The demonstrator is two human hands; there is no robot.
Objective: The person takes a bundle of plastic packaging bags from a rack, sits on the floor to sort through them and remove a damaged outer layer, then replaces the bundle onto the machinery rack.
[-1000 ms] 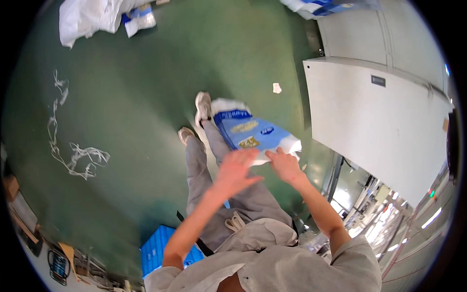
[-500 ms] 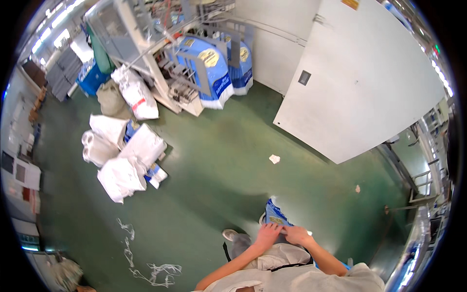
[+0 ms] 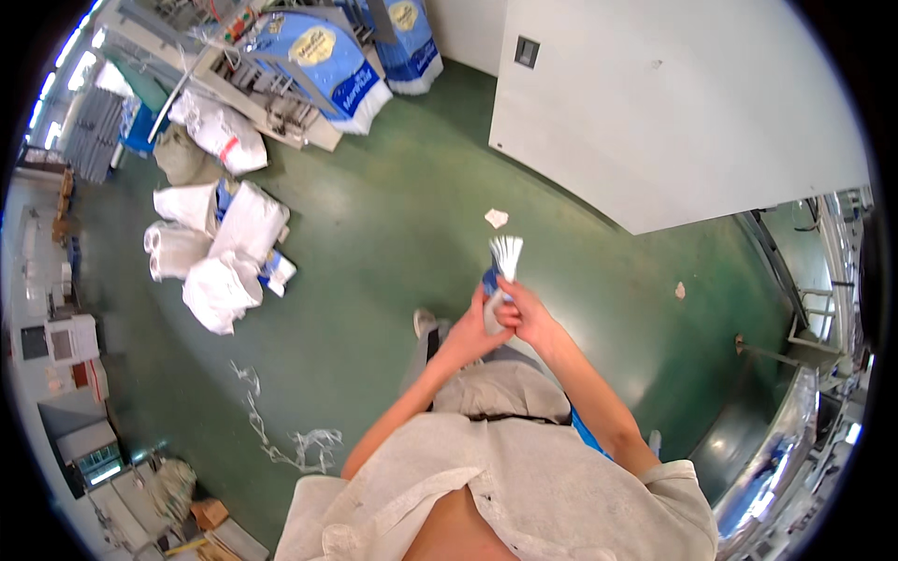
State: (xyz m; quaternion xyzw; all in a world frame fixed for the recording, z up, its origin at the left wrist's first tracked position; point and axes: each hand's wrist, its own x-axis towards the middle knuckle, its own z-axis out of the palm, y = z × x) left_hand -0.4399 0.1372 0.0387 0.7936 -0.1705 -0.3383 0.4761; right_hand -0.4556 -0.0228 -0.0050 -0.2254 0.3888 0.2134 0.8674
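In front of my waist, both hands are closed on a bundle of blue and white plastic film bags (image 3: 506, 254). Its white end fans out into several pleats, pointing away from me. My left hand (image 3: 470, 331) grips the near part from the left. Around the right side wraps my right hand (image 3: 527, 314), its fingers close to those of the left. Part of the bundle is hidden by the fingers, and only a little of its blue print shows.
Blue printed bags (image 3: 329, 75) hang on a machine at the far left. White sacks and wrapped packs (image 3: 248, 224) lie below it. A large white cabinet (image 3: 673, 112) fills the far right. White strings (image 3: 313, 447) and a paper scrap (image 3: 496, 218) lie on the green floor.
Both hands have lifted the bundle up and away from my lap. It has turned so the white pleated end shows, where mostly blue print showed before. The view has tilted down.
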